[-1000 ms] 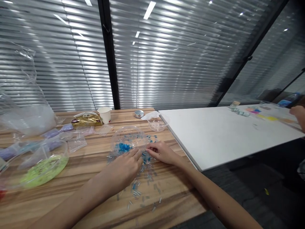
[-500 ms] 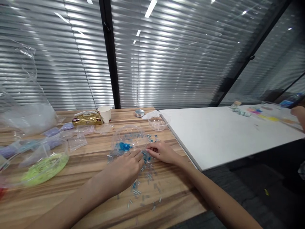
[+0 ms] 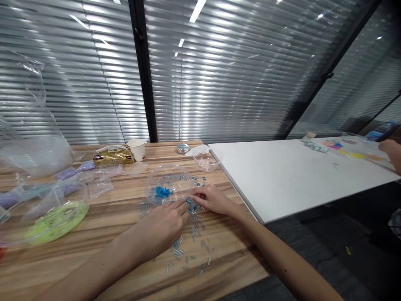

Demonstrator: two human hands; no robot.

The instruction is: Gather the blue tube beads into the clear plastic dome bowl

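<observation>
Both of my hands rest on a wooden table (image 3: 103, 217) among scattered small blue and clear tube beads (image 3: 188, 246). My left hand (image 3: 161, 223) lies palm down with its fingertips on the beads just in front of a clear plastic bowl (image 3: 169, 184) that holds a clump of blue beads (image 3: 161, 192). My right hand (image 3: 213, 200) sits to the right of that bowl with its fingertips pinched together on beads near the bowl's rim. What sits between those fingers is too small to make out.
A clear bowl of yellow-green beads (image 3: 53, 219) stands at the left among plastic bags (image 3: 34, 154). Behind are a gold packet (image 3: 113, 155), a paper cup (image 3: 138, 149), a small tin (image 3: 183, 148) and a small clear bowl (image 3: 206, 163). A white table (image 3: 297, 171) adjoins on the right, with another person's hand (image 3: 391, 152).
Almost nothing has moved. My left hand's fingers have shifted slightly on the beads and the view has dropped a little.
</observation>
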